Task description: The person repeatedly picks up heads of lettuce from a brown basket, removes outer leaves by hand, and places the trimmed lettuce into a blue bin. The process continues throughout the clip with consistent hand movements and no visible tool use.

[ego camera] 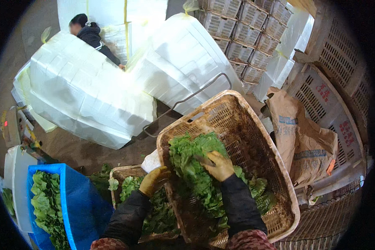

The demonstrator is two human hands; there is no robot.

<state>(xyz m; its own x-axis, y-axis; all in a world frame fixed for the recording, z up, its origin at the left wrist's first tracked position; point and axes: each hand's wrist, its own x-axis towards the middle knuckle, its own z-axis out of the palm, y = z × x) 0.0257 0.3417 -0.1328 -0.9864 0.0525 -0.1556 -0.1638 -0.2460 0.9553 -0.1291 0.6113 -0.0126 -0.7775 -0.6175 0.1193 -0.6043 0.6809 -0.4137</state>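
Note:
A dirty plastic crate (262, 137) with slotted walls stands tilted before me, with leafy green lettuce (203, 181) inside. My right hand (219, 165), in a yellow glove, is over the lettuce in the crate; a dark object shows at its fingers, blurred, perhaps a blade. My left hand (155, 181), also gloved in yellow, is at the crate's left rim, its fingers curled; whether it grips the rim does not show plainly. Below my left hand lies another crate (120, 172) holding more greens (131, 187).
A blue-lined container (62, 187) with lettuce stands at lower left. Plastic-wrapped white foam boxes (81, 90) lie ahead, with a person (92, 36) beside them. A bent metal rod (190, 97) crosses behind the crate. Brown paper sacks (300, 137) and stacked crates (250, 37) are on the right.

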